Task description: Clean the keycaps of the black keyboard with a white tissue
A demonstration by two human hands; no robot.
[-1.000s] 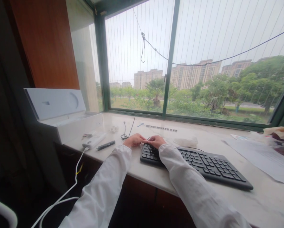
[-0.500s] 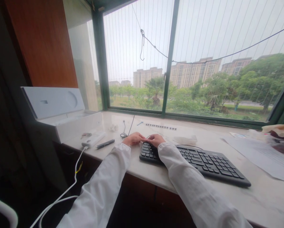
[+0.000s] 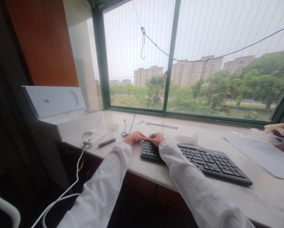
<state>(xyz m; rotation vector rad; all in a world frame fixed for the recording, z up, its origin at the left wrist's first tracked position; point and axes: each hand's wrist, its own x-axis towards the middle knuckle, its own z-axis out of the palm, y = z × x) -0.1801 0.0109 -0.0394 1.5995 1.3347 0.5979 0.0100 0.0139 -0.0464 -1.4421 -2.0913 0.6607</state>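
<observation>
A black keyboard (image 3: 218, 163) lies slantwise on the pale marble-look counter, partly covered by my right forearm. Both my hands meet at its far left corner. My left hand (image 3: 134, 137) is just beyond that corner, fingers drawn together and their tips against the right hand's. Over the top-left keys, my right hand (image 3: 157, 138) is closed with its fingertips pinched. Whatever is between the fingers is too small or hidden to make out. Behind the hands, several small dark pieces, apparently keycaps, form a row (image 3: 162, 125), with a small blue tool (image 3: 140, 122) at its left end.
To the left are an open white box (image 3: 81, 125), a white power strip (image 3: 93, 138) with a cable, and a black pen (image 3: 106, 142). A thin black cable (image 3: 125, 134) lies behind my left hand. Crumpled clear plastic (image 3: 186, 138) and paper sheets (image 3: 263, 155) lie to the right.
The whole view has shifted slightly. Both hands stay together at the keyboard's far left corner, with hardly any change in the fingers.
</observation>
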